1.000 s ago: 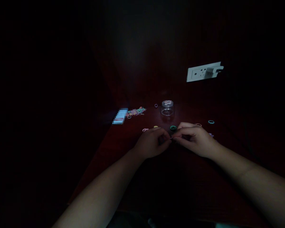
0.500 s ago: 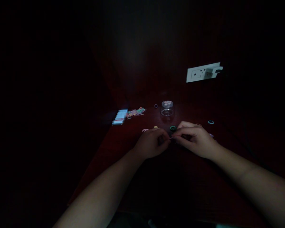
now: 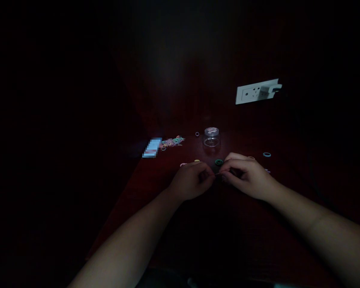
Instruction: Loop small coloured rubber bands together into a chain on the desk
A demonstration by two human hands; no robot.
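Note:
My left hand (image 3: 193,180) is closed in a pinch, its thumb and forefinger on one end of a thin pale elastic hair tie (image 3: 217,173). Opposite it, my right hand (image 3: 246,176) pinches the other end, so the band spans the small gap between my fingertips. Just beyond the fingers lies a green hair tie (image 3: 219,162). A yellow hair tie (image 3: 197,161) and a pink hair tie (image 3: 183,165) show behind my left hand, partly covered. Past my right hand rests a teal hair tie (image 3: 267,154).
A clear lidded jar (image 3: 211,138) stands beyond my hands. To its left are one small ring-shaped band (image 3: 197,134), a heap of coloured hair ties (image 3: 174,141) and a lit phone (image 3: 152,147). On the wall is a socket (image 3: 252,93) with a plug. The dark red table (image 3: 132,200) is dimly lit.
My right fingertips have shifted very slightly around the thin band. Otherwise the hands and the things on the table stay where they were.

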